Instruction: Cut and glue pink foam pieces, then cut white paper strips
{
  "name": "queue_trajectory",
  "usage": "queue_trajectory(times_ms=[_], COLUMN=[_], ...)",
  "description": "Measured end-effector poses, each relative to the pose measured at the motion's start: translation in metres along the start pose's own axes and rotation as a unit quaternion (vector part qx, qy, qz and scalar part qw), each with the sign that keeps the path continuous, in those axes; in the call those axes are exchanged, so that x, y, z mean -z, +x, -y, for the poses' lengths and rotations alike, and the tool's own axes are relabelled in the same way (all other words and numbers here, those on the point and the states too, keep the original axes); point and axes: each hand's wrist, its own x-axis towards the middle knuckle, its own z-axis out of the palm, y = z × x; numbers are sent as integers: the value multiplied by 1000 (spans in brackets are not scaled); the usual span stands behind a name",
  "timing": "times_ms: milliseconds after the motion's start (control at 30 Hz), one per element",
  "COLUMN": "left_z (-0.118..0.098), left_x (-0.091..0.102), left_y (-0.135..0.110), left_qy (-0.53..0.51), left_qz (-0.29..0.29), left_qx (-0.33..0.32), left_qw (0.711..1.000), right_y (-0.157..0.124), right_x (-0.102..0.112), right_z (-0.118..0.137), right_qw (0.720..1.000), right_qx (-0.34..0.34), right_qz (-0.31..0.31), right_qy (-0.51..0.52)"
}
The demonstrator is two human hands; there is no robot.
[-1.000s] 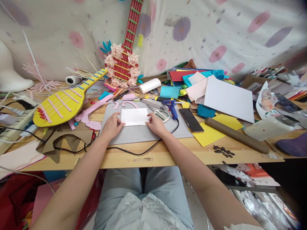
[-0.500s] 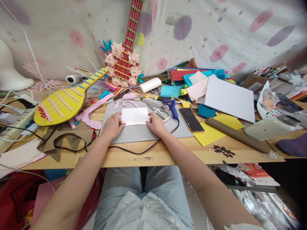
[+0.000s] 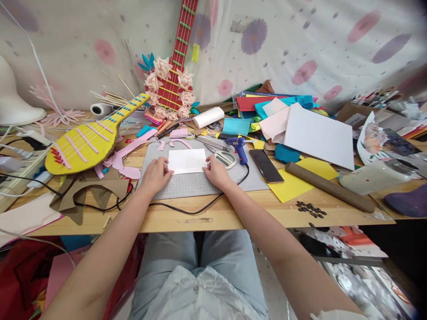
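Observation:
A white sheet of paper [image 3: 187, 161], a small rectangle, lies over the grey cutting mat [image 3: 187, 186] in front of me. My left hand [image 3: 155, 174] pinches its lower left corner between thumb and fingers. At the opposite corner, my right hand [image 3: 216, 172] pinches the right edge in the same way. Just beyond the right hand are scissors [image 3: 227, 158] with pale handles, partly covered by that hand. A blue hot glue gun [image 3: 239, 149] lies to their right, its black cord running back under my right wrist.
Right of the mat are a phone [image 3: 266, 166], a brown roll [image 3: 328, 186] and small dark pieces [image 3: 311, 209]. A yellow paper lute [image 3: 80, 149] lies left, and a red paper guitar [image 3: 171, 91] leans at the back. Coloured sheets and a white board [image 3: 320, 135] are heaped behind.
Both hands keep their pinch on the white paper with hardly any movement. The whole view has shifted very slightly.

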Motion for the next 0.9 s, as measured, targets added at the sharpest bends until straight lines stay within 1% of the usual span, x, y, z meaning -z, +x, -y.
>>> queue_trajectory(times_ms=[433,633,900], left_z=[7,8,11], left_x=[-4,-3,-5], left_y=[-1,-1,0], left_qy=[-47,-46,-52], left_qz=[-7,12,17], left_qx=[-14,-35,-43], left_qw=[999,998,998], right_y=[-1,-2,-1], right_x=[-1,-3,-6], right_z=[2,2,2], right_qw=[1000,998,996], right_qx=[-8,-12,-10], right_qz=[3,0,9], right_qy=[-23,-57,-83])
